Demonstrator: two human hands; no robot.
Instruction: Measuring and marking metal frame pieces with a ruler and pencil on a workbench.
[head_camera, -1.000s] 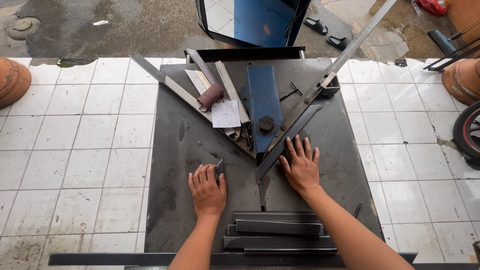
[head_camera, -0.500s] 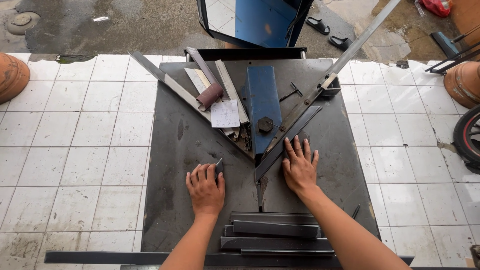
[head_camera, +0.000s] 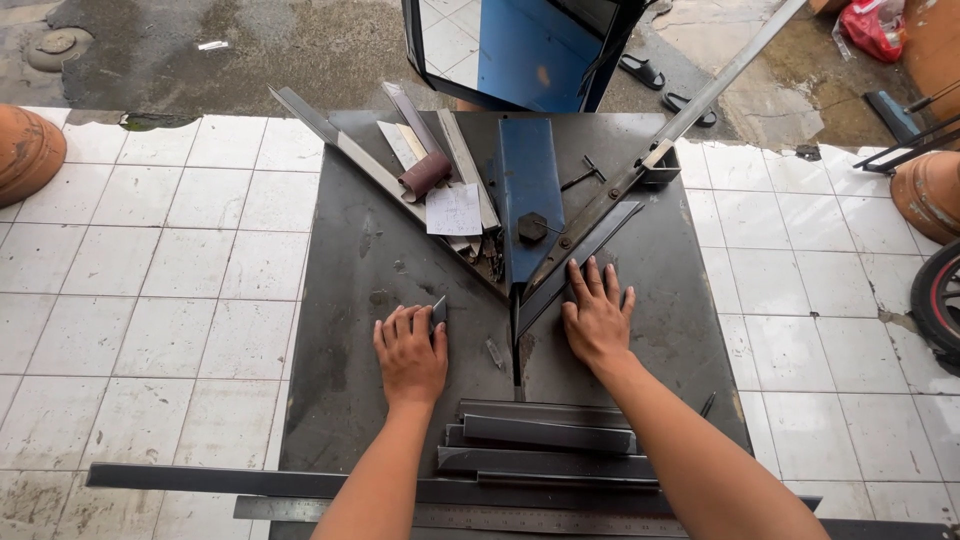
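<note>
hands (head_camera: 505, 335) flat on steel plate (head_camera: 340, 330), edges clear.

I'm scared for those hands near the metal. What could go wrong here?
The right hand lies flat on a metal strip right beside the cutter blade, so fingers could get pinched or cut there. The left hand touches a small metal offcut, whose edge may be sharp. The cut bars stacked near the forearms could scrape skin.

Matt dark steel plate (head_camera: 370, 260); glossy white floor tiles (head_camera: 150, 270).
</note>
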